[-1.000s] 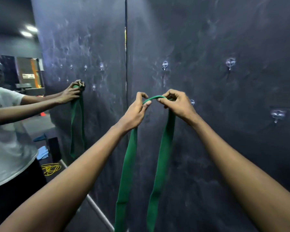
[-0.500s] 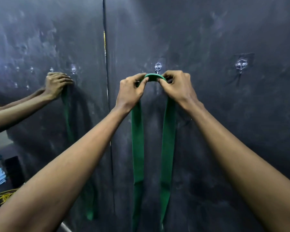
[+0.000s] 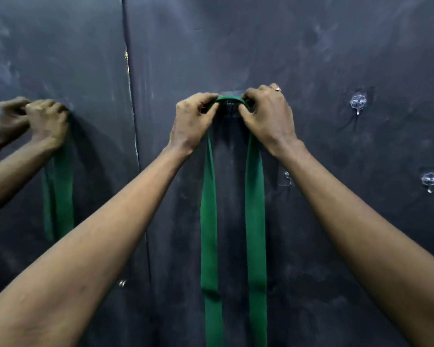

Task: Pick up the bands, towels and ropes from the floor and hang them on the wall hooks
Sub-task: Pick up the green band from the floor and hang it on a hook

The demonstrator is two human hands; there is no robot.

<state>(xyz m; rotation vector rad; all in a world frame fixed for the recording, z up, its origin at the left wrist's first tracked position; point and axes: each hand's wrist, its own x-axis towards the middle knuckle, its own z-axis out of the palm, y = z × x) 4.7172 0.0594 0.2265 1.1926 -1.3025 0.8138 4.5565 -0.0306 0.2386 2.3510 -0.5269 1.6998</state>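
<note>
A long green band (image 3: 254,209) hangs in two strands down the dark wall. Its top loop arches over a clear wall hook (image 3: 230,106). My left hand (image 3: 192,121) pinches the loop on the left of the hook. My right hand (image 3: 267,116) pinches it on the right, a ring on one finger. Whether the loop rests on the hook or just lies over it, I cannot tell.
Clear hooks (image 3: 358,102) (image 3: 430,180) (image 3: 289,177) dot the dark wall to the right. On the left, a mirror panel (image 3: 60,58) shows a reflection of hands (image 3: 35,121) and a green band (image 3: 58,196). A vertical seam (image 3: 133,121) divides the two.
Both hands have pressed the band's loop closer onto the hook, which now shows between them under the loop. The view has shifted right and closer to the wall.
</note>
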